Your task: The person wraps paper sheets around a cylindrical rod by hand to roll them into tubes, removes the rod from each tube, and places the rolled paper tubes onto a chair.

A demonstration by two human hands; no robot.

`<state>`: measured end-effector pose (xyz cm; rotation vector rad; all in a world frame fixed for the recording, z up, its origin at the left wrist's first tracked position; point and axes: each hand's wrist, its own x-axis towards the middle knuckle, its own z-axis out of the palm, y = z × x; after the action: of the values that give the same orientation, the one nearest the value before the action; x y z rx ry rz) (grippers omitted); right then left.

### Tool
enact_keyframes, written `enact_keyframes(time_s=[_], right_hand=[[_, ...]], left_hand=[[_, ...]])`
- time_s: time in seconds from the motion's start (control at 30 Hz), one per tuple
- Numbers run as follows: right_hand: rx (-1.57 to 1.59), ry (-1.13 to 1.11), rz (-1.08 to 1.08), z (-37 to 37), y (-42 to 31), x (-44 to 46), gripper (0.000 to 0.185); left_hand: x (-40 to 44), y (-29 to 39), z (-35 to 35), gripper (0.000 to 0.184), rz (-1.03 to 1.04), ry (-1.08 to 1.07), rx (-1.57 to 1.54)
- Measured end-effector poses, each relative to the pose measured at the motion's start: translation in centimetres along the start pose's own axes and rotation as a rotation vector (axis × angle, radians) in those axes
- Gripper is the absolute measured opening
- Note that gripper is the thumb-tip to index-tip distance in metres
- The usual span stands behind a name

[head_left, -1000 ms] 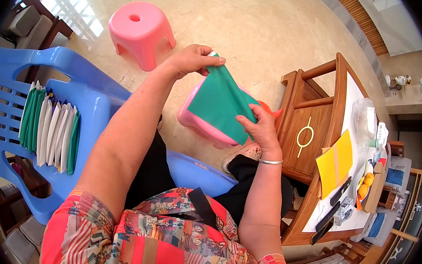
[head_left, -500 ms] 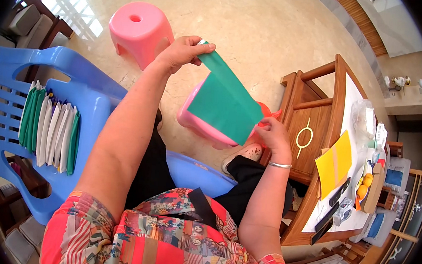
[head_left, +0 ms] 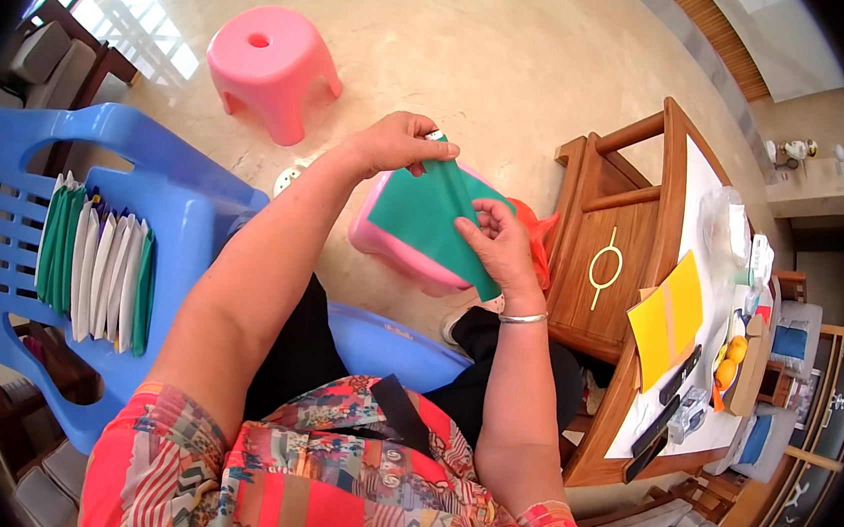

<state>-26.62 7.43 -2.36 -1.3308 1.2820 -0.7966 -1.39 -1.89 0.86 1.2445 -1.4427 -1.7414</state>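
A green cloth lies over a pink stool in front of me, its upper part lifted and folding. My left hand pinches the far corner, where a small white piece shows beside the thumb. At the cloth's right side is my right hand, thumb and fingers closed at the fold; whether they grip the cloth is hard to make out. A silver bangle circles the right wrist.
Folded green and white pieces stand in a row on a blue chair at left. Another pink stool stands beyond. At right, a wooden table holds a yellow sheet, phones and oranges. A red bag lies beside the near stool.
My left hand has moved right and nearer with the cloth's corner. My right hand has moved left, away from the cloth's right edge, and the raised part now folds over.
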Motion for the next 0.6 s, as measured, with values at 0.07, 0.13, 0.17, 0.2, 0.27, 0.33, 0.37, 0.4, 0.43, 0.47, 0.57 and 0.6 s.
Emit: enact_keyframes(time_s=[0.07, 0.13, 0.17, 0.2, 0.27, 0.33, 0.37, 0.4, 0.43, 0.47, 0.57, 0.6], right_hand=[[0.083, -0.02, -0.022, 0.1, 0.0, 0.0, 0.034], [0.133, -0.036, -0.056, 0.1, -0.3, 0.0, 0.031], [0.148, -0.071, -0.006, -0.1, -0.6, 0.0, 0.031], [0.163, -0.107, 0.045, -0.3, -0.8, -0.1, 0.032], [0.194, -0.14, 0.123, -0.7, -1.3, -0.1, 0.033], [0.227, -0.135, 0.181, -0.7, -1.9, -0.4, 0.033], [0.209, -0.135, 0.18, -0.6, -2.1, -0.4, 0.034], [0.192, -0.135, 0.178, -0.5, -2.2, -0.5, 0.035], [0.174, -0.134, 0.176, -0.4, -2.3, -0.5, 0.036], [0.091, -0.109, 0.145, -0.2, -2.4, -0.6, 0.037], [-0.153, -0.022, 0.018, 0.5, -2.2, -0.7, 0.041], [-0.231, 0.014, -0.047, 0.7, -1.8, -0.5, 0.041]], left_hand=[[0.1, 0.0, 0.2, 0.037, 0.012, 0.006, 0.0], [-0.2, 0.3, 0.4, 0.037, 0.044, 0.02, -0.024], [-0.1, 0.2, 0.4, 0.037, 0.073, -0.002, -0.049], [-0.1, 0.1, 0.3, 0.037, 0.101, -0.023, -0.074], [0.1, -0.1, 0.0, 0.037, 0.127, -0.04, -0.088], [0.0, 0.1, -0.1, 0.037, 0.119, -0.033, -0.065], [-0.1, 0.2, -0.1, 0.036, 0.116, -0.027, -0.067], [-0.2, 0.4, 0.1, 0.036, 0.113, -0.021, -0.069], [-0.4, 0.7, 0.3, 0.036, 0.111, -0.015, -0.071], [-0.4, 0.8, 0.6, 0.035, 0.112, -0.004, -0.076], [-0.2, 0.2, 1.7, 0.036, 0.1, 0.029, -0.066], [-0.1, -0.1, 2.0, 0.038, 0.086, 0.043, -0.045]])
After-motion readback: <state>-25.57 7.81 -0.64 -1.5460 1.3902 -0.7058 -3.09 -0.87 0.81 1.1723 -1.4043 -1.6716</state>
